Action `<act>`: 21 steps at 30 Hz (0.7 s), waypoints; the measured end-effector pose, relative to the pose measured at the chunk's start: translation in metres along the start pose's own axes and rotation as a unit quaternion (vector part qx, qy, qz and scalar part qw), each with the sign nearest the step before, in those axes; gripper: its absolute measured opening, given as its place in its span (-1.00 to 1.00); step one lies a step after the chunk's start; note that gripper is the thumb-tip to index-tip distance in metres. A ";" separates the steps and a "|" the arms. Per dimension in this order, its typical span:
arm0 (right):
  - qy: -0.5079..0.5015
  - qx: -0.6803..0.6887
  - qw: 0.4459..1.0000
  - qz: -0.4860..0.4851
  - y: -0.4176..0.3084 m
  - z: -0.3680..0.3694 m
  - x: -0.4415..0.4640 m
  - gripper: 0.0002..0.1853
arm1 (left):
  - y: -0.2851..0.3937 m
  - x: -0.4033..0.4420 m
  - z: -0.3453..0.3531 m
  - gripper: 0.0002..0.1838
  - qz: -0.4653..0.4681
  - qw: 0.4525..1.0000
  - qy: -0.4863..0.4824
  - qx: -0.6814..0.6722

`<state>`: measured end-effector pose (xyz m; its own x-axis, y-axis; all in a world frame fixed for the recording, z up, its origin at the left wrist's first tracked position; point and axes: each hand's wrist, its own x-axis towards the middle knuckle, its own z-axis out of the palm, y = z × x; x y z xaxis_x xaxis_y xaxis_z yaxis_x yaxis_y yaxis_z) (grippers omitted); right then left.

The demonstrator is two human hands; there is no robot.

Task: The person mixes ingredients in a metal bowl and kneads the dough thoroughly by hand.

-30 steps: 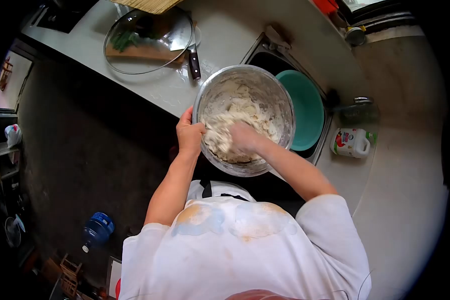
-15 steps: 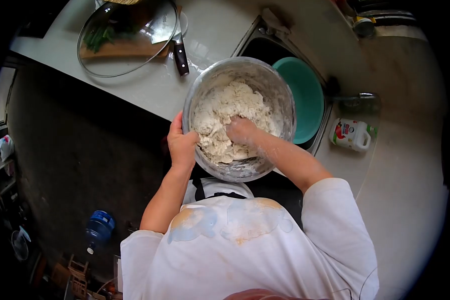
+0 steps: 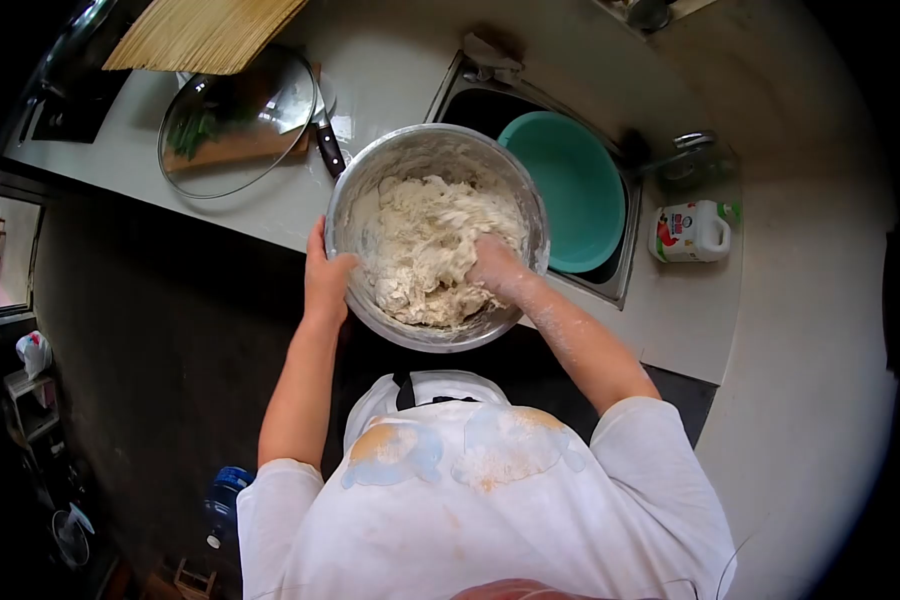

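A large metal mixing bowl [image 3: 420,155] is held in front of me at the counter's edge, its inside smeared with flour. Shaggy pale dough [image 3: 420,240] lies in it, with loose flour on top. At the bowl's left side, my left hand [image 3: 326,278] grips the rim, thumb inside and fingers around the outside. My right hand [image 3: 497,268] is down in the bowl's right half, closed on the dough. Its fingertips are buried there, and flour dusts the wrist and forearm.
Right of the bowl, a green basin [image 3: 570,200] sits in the sink [image 3: 625,245]. A white jug [image 3: 692,232] stands beyond it. At left, a glass lid [image 3: 210,192] covers greens on a cutting board; a knife handle [image 3: 330,148] points toward the bowl. A stick mat [image 3: 205,35] overhangs.
The bowl has shifted left relative to the basin, uncovering more of it. My right hand has moved toward the bowl's right wall, dragging dough. My left hand keeps its hold on the rim.
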<state>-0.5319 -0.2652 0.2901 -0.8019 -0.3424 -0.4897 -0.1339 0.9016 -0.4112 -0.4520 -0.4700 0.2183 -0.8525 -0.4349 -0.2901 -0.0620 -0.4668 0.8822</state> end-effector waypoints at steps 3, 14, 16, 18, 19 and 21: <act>0.123 0.229 0.966 0.013 0.055 0.018 0.027 -0.59 | 0.005 0.012 0.000 -0.28 -0.050 0.998 -0.045 -0.016; -0.008 0.235 0.970 -0.070 0.011 0.008 0.075 -0.48 | -0.020 -0.011 0.009 -0.36 -0.036 0.996 0.049 -0.062; -0.080 0.032 0.996 0.015 -0.022 0.007 0.039 -0.42 | -0.017 -0.014 0.012 -0.36 -0.039 0.994 0.062 -0.082; -0.144 -0.233 0.958 -0.084 -0.034 0.010 0.005 -0.38 | -0.017 -0.015 0.010 -0.36 -0.039 0.995 0.060 -0.074; -0.166 -0.280 0.938 -0.119 -0.020 0.028 0.000 -0.43 | -0.018 -0.014 0.010 -0.36 -0.036 0.995 0.058 -0.068; -0.111 -0.258 0.955 -0.094 0.003 0.051 -0.006 -0.72 | -0.018 -0.014 0.010 -0.37 -0.049 0.994 0.053 -0.085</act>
<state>-0.4980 -0.2738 0.2521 -0.5993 -0.5075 -0.6191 -0.5786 0.8091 -0.1032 -0.4447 -0.4475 0.2100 -0.7863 -0.4560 -0.4169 -0.0456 -0.6301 0.7752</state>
